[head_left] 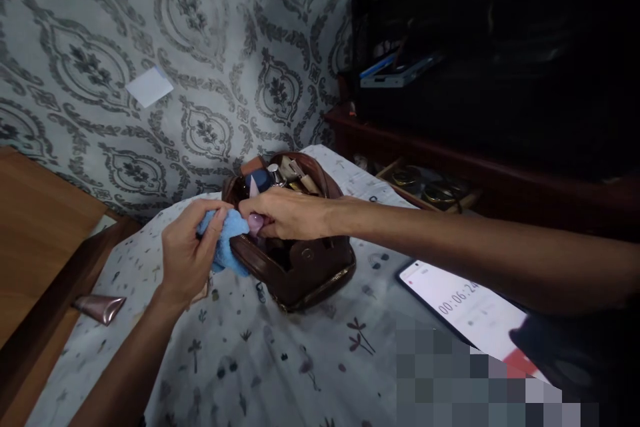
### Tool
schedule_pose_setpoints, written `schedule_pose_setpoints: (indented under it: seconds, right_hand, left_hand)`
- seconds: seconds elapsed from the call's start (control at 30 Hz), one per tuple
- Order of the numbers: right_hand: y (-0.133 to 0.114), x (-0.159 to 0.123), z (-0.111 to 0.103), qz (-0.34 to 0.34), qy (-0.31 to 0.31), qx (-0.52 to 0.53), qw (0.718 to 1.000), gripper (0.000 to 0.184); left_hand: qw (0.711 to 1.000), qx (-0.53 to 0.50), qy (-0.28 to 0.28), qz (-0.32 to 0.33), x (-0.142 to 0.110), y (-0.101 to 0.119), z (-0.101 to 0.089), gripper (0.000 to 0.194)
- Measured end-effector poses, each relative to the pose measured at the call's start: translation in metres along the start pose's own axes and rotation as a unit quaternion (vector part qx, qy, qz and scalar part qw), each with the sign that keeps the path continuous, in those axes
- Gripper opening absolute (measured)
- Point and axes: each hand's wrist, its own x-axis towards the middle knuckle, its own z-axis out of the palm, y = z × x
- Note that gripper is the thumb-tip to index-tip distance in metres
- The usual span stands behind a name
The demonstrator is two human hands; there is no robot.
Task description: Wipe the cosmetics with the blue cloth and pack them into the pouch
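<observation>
A brown leather pouch (300, 267) stands unzipped on a white cloth with small flower prints (250, 360), and it is stuffed with several cosmetic items. My left hand (187, 250) is closed on a blue cloth (227, 240) right beside the pouch's near rim. My right hand (287, 213) reaches across the pouch and pinches a small pale pink item (255, 221) against the blue cloth. Both hands meet at the pouch's left edge.
A rose-gold tube (100, 308) lies at the left by a wooden ledge (45, 247). A phone (465, 307) showing a running timer lies at the right. Behind stands a dark shelf (450, 147) with round tins; a patterned wall rises at the back.
</observation>
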Motion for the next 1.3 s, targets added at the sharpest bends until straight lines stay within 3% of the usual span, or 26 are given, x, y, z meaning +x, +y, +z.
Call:
schedule_pose_setpoints:
  seconds: [0.1, 0.23, 0.3, 0.43, 0.57, 0.93, 1.07, 1.3]
  right_hand:
    - [-0.002, -0.002, -0.009, 0.032, 0.008, -0.014, 0.999, 0.016]
    - [-0.005, -0.006, -0.022, 0.184, 0.056, -0.136, 0.972, 0.018]
    - [-0.006, -0.004, -0.02, 0.234, 0.007, -0.211, 0.949, 0.02]
    - [-0.006, 0.011, -0.008, 0.259, -0.108, -0.26, 0.924, 0.032]
    - [-0.002, 0.025, -0.001, 0.318, -0.11, -0.233, 0.912, 0.042]
    - [-0.009, 0.024, -0.005, 0.277, -0.148, -0.198, 0.928, 0.046]
    - [-0.008, 0.021, -0.004, 0.26, -0.139, -0.21, 0.932, 0.039]
    - [-0.001, 0.019, -0.001, 0.288, -0.108, -0.206, 0.929, 0.039]
  left_hand:
    - [0.999, -0.037, 0.024, -0.015, -0.006, -0.001, 0.004, 0.017]
    - [0.995, -0.074, 0.059, -0.007, -0.013, -0.003, 0.004, 0.012]
    - [0.995, -0.072, 0.073, 0.001, -0.018, -0.004, 0.002, 0.012]
    - [0.994, -0.069, 0.085, 0.0, -0.029, -0.005, -0.001, 0.012]
    - [0.995, -0.078, 0.067, 0.002, -0.042, -0.01, 0.001, 0.012]
    - [0.991, -0.112, 0.023, -0.072, -0.06, -0.012, 0.003, 0.02]
    - [0.985, -0.133, 0.02, -0.106, -0.066, -0.009, 0.001, 0.022]
    - [0.975, -0.155, -0.007, -0.158, -0.084, -0.014, 0.004, 0.026]
